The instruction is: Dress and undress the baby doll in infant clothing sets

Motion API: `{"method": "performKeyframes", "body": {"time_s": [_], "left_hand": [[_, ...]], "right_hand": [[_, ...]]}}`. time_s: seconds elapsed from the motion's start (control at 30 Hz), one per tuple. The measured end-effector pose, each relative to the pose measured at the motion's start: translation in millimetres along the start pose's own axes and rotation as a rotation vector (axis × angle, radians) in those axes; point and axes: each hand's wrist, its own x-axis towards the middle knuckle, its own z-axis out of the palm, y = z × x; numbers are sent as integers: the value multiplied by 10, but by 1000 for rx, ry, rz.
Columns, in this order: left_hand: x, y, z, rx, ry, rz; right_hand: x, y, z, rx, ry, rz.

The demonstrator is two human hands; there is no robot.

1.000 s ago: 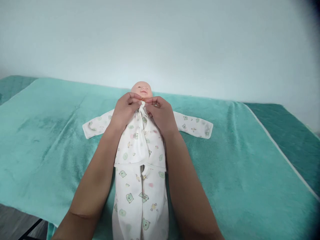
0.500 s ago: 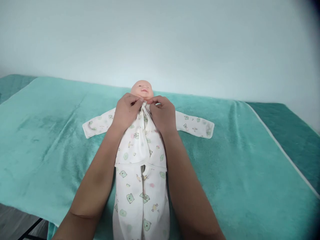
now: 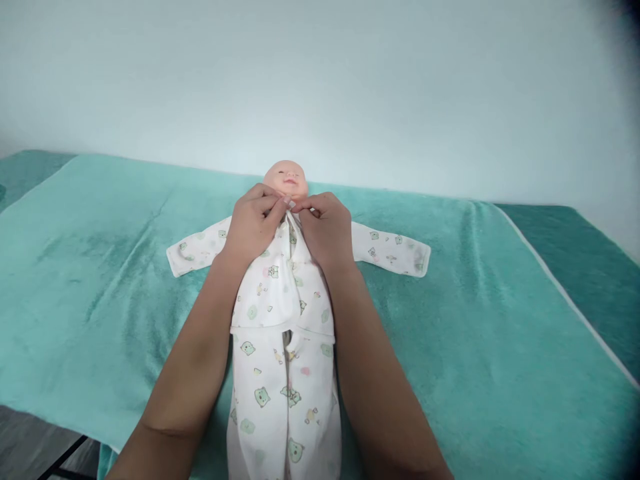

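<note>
A baby doll (image 3: 285,175) lies on its back, dressed in a white baby shirt (image 3: 273,293) with a green bear print and matching trousers (image 3: 260,413). Both sleeves are spread out sideways. Just below the doll's chin, my left hand (image 3: 253,223) pinches the shirt's front edge at the neck. My right hand (image 3: 327,227) grips the other side of the neckline, fingertips nearly meeting those of the left. The exact bit of cloth or fastener between the fingertips is too small to make out. Below my hands the shirt front is drawn up in folds.
A turquoise plush blanket (image 3: 475,333) covers the table under the doll, with a darker green cover (image 3: 590,267) showing at the right. A pale wall (image 3: 320,87) rises behind. Grey floor (image 3: 30,440) and a black table leg (image 3: 63,460) show at lower left.
My fingertips have come closer together at the neckline, the left hand shifting slightly right. The doll and its clothes lie nearly the same.
</note>
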Motion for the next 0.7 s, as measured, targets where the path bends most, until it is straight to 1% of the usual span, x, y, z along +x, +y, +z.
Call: {"method": "performKeyframes", "body": {"time_s": [0.07,0.17,0.3,0.47,0.57,0.7], "left_hand": [[1,-9,3,23,8,-19],[-1,-28,5,36,17,-34],[-20,-53,1,-7,18,-46],[-131,-49,-36,-85,43,-71],[-267,-45,-83,-106,32,-56],[-428,-68,-138,-130,-16,-23]], "right_hand": [[-5,8,-5,-20,-6,-33],[-18,18,-25,-74,-47,-86],[-78,-2,-57,-190,-105,-138],[-219,-21,-102,-359,-228,-169],[-310,-2,-128,-335,-257,-218],[-504,-2,-149,-235,-210,-213]]}}
